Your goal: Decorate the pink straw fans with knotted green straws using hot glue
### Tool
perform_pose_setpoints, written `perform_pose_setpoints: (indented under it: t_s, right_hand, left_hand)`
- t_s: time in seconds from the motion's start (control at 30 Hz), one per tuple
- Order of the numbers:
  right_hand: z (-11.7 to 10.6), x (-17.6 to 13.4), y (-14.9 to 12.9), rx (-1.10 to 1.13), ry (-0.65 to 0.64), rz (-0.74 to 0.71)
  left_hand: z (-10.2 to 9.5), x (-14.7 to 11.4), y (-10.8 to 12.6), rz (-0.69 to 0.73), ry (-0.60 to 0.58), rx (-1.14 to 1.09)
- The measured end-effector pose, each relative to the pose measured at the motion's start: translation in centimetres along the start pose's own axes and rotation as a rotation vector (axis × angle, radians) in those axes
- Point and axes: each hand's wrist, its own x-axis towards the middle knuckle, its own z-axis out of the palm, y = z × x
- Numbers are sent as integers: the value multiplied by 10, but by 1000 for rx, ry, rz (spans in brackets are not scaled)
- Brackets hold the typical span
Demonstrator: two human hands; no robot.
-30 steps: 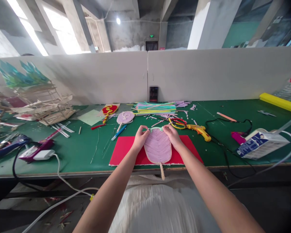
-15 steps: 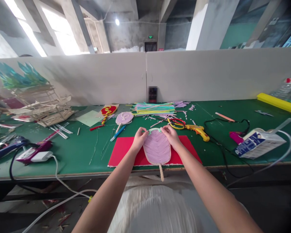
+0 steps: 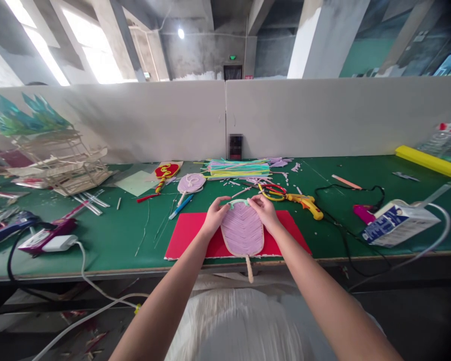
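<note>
Left grip (image 3: 215,214) and right grip (image 3: 264,209) pinch the mint strip (image 3: 239,201) edging the lilac fan (image 3: 242,230). A red board (image 3: 188,234) lies beneath both grips, a yellow glue gun (image 3: 307,203) to their right.

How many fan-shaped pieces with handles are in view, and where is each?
3: the large purple fan, its top edge in the left hand and right hand; the small lilac fan beyond the blue pen; the red-and-yellow fan left of that. Others may be hidden.
</note>
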Motion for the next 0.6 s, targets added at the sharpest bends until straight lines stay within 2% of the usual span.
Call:
perform_pose_setpoints:
  t_s: [0.13,0.37,0.6]
  right_hand:
    - [0,0,-1,34,-42,34]
    - [-2,2,6,-4,-43,-43]
    - [-1,1,3,-28,-29,-49]
  left_hand:
    - [-1,1,-3,-14,-19,-32]
    - [-1,1,-2,-45,-47,-71]
    - [-1,1,2,11,39,-59]
